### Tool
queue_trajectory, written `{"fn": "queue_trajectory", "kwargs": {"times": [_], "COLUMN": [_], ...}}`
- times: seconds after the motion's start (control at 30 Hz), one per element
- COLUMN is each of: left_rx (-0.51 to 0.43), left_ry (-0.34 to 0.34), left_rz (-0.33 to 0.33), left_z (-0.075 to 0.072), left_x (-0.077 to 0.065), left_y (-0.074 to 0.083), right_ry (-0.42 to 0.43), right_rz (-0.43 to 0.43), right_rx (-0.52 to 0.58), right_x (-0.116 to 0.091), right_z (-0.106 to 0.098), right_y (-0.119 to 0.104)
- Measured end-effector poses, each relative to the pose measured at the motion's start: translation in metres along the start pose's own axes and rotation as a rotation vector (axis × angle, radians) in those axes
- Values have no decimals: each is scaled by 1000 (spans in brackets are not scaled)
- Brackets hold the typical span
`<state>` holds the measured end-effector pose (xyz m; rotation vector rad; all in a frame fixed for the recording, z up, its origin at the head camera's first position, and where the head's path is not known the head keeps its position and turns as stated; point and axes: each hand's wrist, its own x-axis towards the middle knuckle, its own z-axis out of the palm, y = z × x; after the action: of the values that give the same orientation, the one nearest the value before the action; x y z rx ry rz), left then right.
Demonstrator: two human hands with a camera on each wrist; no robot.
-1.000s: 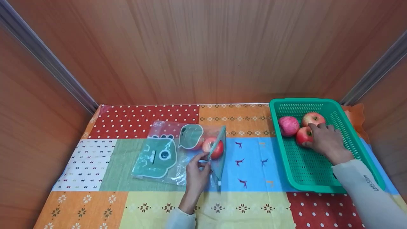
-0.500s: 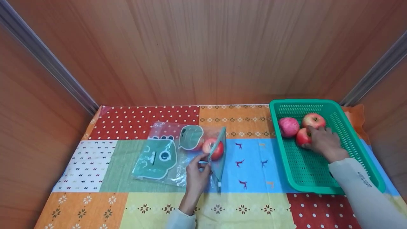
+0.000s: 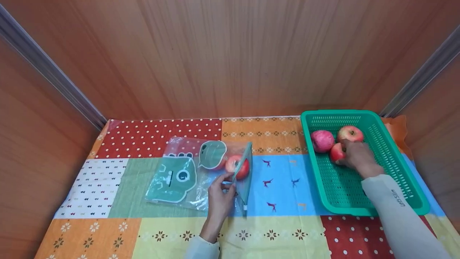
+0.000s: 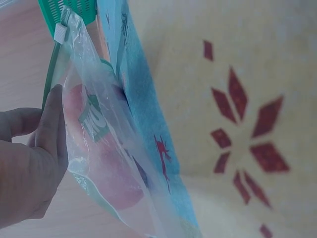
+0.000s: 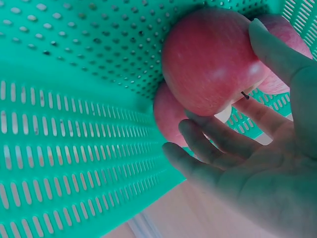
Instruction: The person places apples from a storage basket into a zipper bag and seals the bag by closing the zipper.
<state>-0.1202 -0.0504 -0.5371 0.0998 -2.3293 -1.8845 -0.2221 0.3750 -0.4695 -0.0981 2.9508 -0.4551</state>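
My left hand (image 3: 220, 198) pinches the green-edged mouth of a clear zip bag (image 3: 201, 187) printed with a green cartoon monster. The bag lies flat, its mouth facing right, with a white slider (image 4: 60, 33) at one end of the zip. Inside, near the mouth, is a red apple (image 3: 244, 169); more red shows behind the printed speech bubble. My right hand (image 3: 360, 158) reaches into the green basket (image 3: 318, 183) and grips a red apple (image 5: 213, 59), thumb on one side and fingers on the other. Two more apples lie against it, a pink one (image 3: 322, 141) and a yellowish-red one (image 3: 350, 133).
A patchwork-patterned cloth (image 3: 273, 225) covers the table. Wood-grain panels (image 3: 230, 64) rise at the back and both sides. Something orange (image 3: 397, 129) pokes out behind the basket's right side.
My right hand has shifted slightly left and closed around the front apple in the basket. The left hand keeps its hold on the bag's edge. The head view has shifted slightly.
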Motion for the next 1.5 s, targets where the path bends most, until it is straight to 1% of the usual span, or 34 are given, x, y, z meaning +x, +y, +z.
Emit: {"fn": "queue_trajectory", "kwargs": {"times": [0.1,0.23,0.33,0.47,0.67,0.77,0.97,1.1,1.23,1.33,1.5], "left_rx": [3,20,33,46,33,18,3,9,-3,-10,-8], "left_ry": [-7,-10,-8,-7,0,3,17,13,5,-1,-5], "left_rz": [-12,-38,-42,-42,-47,-42,-4,-7,-6,-4,-10], "left_z": [-1,-2,-4,-4,-4,-4,-2,-1,-1,0,1], "left_x": [1,2,2,2,1,1,-1,-2,-2,-2,-2], "left_y": [-1,-1,-2,-3,-3,-5,-9,-9,-8,-7,-6], "right_ry": [15,10,-7,-34,-48,-39,-24,-37,-37,-56,-57], "right_rz": [-9,-22,-14,20,35,24,8,23,17,25,9], "right_rx": [-1,2,9,25,34,19,8,20,20,36,31], "right_x": [3,6,9,11,11,12,11,8,5,2,-1], "right_z": [2,4,3,1,1,3,6,5,3,0,0], "right_y": [-1,-2,-3,-5,-7,-5,-2,-3,-2,-2,-1]}}
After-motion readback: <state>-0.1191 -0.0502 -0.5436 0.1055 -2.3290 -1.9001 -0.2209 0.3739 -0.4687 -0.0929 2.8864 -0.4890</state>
